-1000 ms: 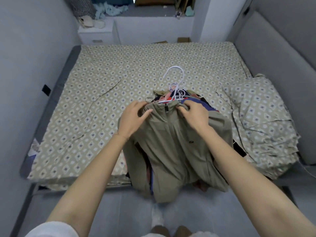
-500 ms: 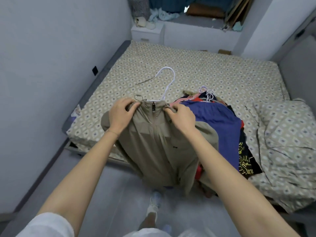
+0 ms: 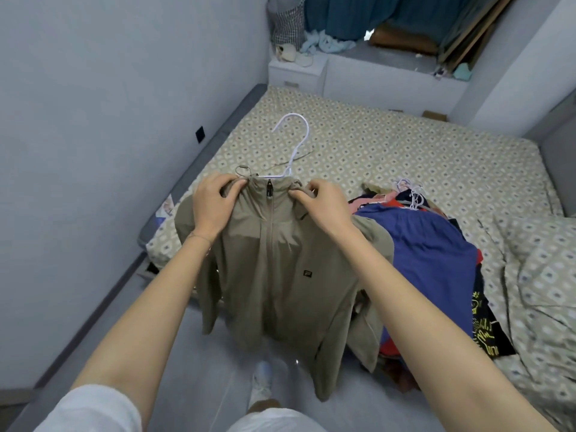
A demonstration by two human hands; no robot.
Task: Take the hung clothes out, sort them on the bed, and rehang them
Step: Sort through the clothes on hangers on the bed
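Two hands are in view, both gripping the same garment. At far left a smooth grey wall (image 3: 93, 120) carries a small dark square socket (image 3: 199, 134). Next to it my left hand (image 3: 215, 207) has its fingers curled into the collar of a khaki jacket (image 3: 280, 275), bunching the thin, matte, faintly creased cloth. The jacket hangs upright in the air over the near left corner of the bed (image 3: 374, 145), with its hem and limp sleeves dangling above the glossy grey floor (image 3: 174, 353). A dark zip pull sits at the stand-up collar, and a small dark patch is on the chest, though I cannot read its mark. A thin white hanger (image 3: 294, 141) rises from the neck as a rounded hook. Its shoulders are buried inside the jacket, so I cannot tell their shape. My right hand (image 3: 324, 207) pinches the other side of the collar, and its forearm covers part of that sleeve. Just right of it a pile of clothes (image 3: 389, 204) lies on the patterned sheet, topped by a soft blue garment (image 3: 430, 260). White hanger hooks tangle at the pile's far end, and the layers beneath are mostly hidden. A black shirt (image 3: 486, 332) with a yellow print pokes out below. Rumpled bedding (image 3: 536, 275) in the same diamond print runs off the right edge.
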